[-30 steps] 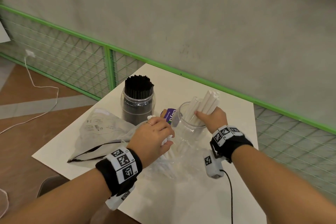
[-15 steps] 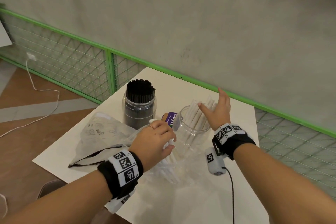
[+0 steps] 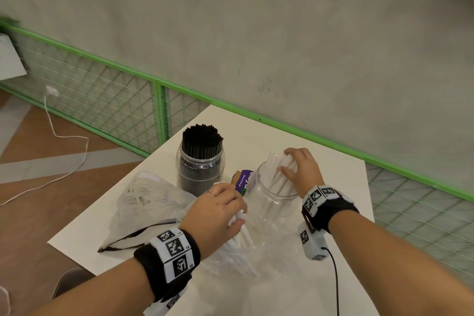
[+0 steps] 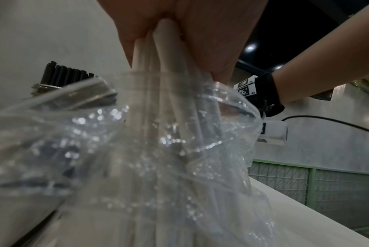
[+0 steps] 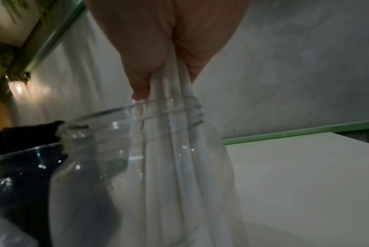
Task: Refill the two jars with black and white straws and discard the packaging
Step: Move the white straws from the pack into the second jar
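A clear jar (image 3: 266, 204) (image 5: 90, 150) stands mid-table with white straws (image 3: 275, 174) (image 5: 169, 167) leaning in it. My right hand (image 3: 289, 161) (image 5: 169, 66) is on their tops, thumb and fingers curled around the bunch. Left of it, a second jar (image 3: 201, 172) (image 4: 67, 75) is packed with black straws. My left hand (image 3: 237, 215) (image 4: 179, 33) grips another bundle of white straws (image 3: 242, 236) (image 4: 164, 58) whose lower ends sit inside a crumpled clear plastic bag (image 3: 246, 261) (image 4: 137, 167) on the table.
An empty clear bag with a black strip (image 3: 146, 197) lies at the table's left. A purple label (image 3: 245, 179) shows between the jars. A green mesh fence (image 3: 107, 100) runs behind the white table (image 3: 341, 187). A white cable (image 3: 64, 136) lies on the floor.
My right hand let go of the straws in the jar, opened above them, then came down and closed over their tops again. The left hand kept its grip and barely moved.
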Demonstrator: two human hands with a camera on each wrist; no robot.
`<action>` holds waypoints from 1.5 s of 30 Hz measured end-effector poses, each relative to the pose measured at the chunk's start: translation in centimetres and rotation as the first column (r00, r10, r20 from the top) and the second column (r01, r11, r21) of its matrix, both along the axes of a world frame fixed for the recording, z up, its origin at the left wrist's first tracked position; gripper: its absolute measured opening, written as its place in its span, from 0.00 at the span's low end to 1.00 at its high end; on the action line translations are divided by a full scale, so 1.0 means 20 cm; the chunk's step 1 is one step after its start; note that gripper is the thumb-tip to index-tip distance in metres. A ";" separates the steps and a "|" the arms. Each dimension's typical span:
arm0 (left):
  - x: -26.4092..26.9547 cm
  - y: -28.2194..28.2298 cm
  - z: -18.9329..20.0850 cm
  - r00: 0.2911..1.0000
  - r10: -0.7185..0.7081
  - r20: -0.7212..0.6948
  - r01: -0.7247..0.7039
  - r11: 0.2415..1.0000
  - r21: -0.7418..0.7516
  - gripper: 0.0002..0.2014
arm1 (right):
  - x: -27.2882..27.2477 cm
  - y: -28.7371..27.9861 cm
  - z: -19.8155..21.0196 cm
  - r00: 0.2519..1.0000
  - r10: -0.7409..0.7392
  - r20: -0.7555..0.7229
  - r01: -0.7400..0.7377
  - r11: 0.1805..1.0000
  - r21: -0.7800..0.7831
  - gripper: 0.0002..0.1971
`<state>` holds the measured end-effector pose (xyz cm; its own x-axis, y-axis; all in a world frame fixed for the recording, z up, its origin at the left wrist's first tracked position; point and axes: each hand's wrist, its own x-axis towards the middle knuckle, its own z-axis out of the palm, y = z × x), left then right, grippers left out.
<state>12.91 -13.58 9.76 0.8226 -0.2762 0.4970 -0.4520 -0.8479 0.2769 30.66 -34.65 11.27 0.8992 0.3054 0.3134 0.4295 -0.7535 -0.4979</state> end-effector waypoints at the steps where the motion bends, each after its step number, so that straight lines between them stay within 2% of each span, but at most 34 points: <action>1: 0.00 0.00 0.00 1.000 -0.001 0.007 0.001 1.000 -0.003 0.08 | 0.01 0.00 0.00 1.000 0.002 0.008 -0.002 1.000 0.004 0.21; 4: 0.00 0.00 0.01 1.000 0.001 0.020 -0.001 1.000 0.003 0.08 | 0.01 0.00 0.00 0.997 -0.024 -0.076 0.015 0.994 -0.106 0.28; 7: 0.00 0.00 0.02 0.999 0.008 0.031 -0.009 1.000 0.011 0.09 | -0.01 0.00 0.03 0.998 -0.052 -0.046 0.045 0.989 -0.141 0.33; 9: 0.00 0.00 0.02 1.000 0.005 0.031 -0.005 1.000 0.018 0.09 | -0.05 -0.01 0.07 0.998 -0.054 0.007 0.055 0.995 -0.089 0.33; 11: 0.00 0.01 0.02 1.000 -0.006 0.022 0.006 1.000 0.013 0.10 | -0.13 -0.02 0.09 0.999 -0.038 0.034 0.037 0.998 0.041 0.32; 14: 0.00 0.01 0.01 1.000 -0.011 0.026 0.011 1.000 0.016 0.11 | -0.32 -0.04 0.10 0.995 -0.006 0.098 -0.012 0.982 0.187 0.26; 17: 0.01 0.02 -0.01 0.998 -0.001 0.061 0.001 1.000 -0.011 0.11 | -0.57 -0.01 0.03 0.973 0.169 0.156 -0.195 0.965 0.174 0.22; 19: 0.01 0.03 -0.02 0.998 0.006 0.070 -0.004 1.000 -0.017 0.13 | -0.72 0.03 -0.03 0.943 0.331 0.028 -0.331 0.933 0.138 0.25; 21: 0.00 0.03 -0.01 0.999 0.019 0.047 -0.018 0.999 -0.026 0.18 | -0.80 0.08 -0.09 0.911 0.383 -0.153 -0.364 0.921 0.138 0.33; 24: -0.02 0.04 0.00 0.998 0.041 -0.039 -0.045 0.992 -0.114 0.29 | -0.82 0.15 -0.14 0.906 0.292 -0.307 -0.238 0.950 0.202 0.45; 26: -0.04 0.04 0.01 0.997 0.042 -0.066 -0.052 0.987 -0.150 0.35 | -0.82 0.18 -0.15 0.894 0.264 -0.363 -0.173 0.949 0.264 0.48; 30: -0.07 0.04 0.00 0.998 0.034 -0.051 -0.041 0.987 -0.158 0.37 | -0.79 0.23 -0.16 0.859 0.314 -0.405 -0.187 0.928 0.323 0.42; 32: -0.07 0.04 -0.01 0.998 0.042 -0.037 -0.047 0.986 -0.160 0.36 | -0.77 0.24 -0.17 0.853 0.312 -0.418 -0.177 0.927 0.330 0.44; 34: -0.08 0.04 -0.01 0.997 0.057 -0.044 -0.063 0.987 -0.151 0.36 | -0.76 0.23 -0.17 0.850 0.311 -0.424 -0.160 0.921 0.354 0.39; 38: -0.10 0.02 -0.01 0.998 0.043 -0.049 -0.050 0.989 -0.138 0.26 | -0.73 0.24 -0.18 0.848 0.323 -0.420 -0.159 0.912 0.379 0.23; 43: -0.09 0.00 -0.02 0.999 0.047 0.000 -0.046 0.987 -0.154 0.19 | -0.72 0.25 -0.15 0.812 0.358 -0.461 -0.200 0.913 0.357 0.21; 45: -0.09 -0.01 -0.01 0.998 0.055 -0.003 -0.055 0.989 -0.134 0.20 | -0.73 0.26 -0.12 0.811 0.346 -0.472 -0.213 0.926 0.313 0.16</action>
<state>11.15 -13.86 9.53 0.8346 -0.1613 0.5267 -0.4057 -0.8268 0.3896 16.11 -29.45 8.79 0.8349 0.5460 -0.0700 0.2378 -0.4725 -0.8486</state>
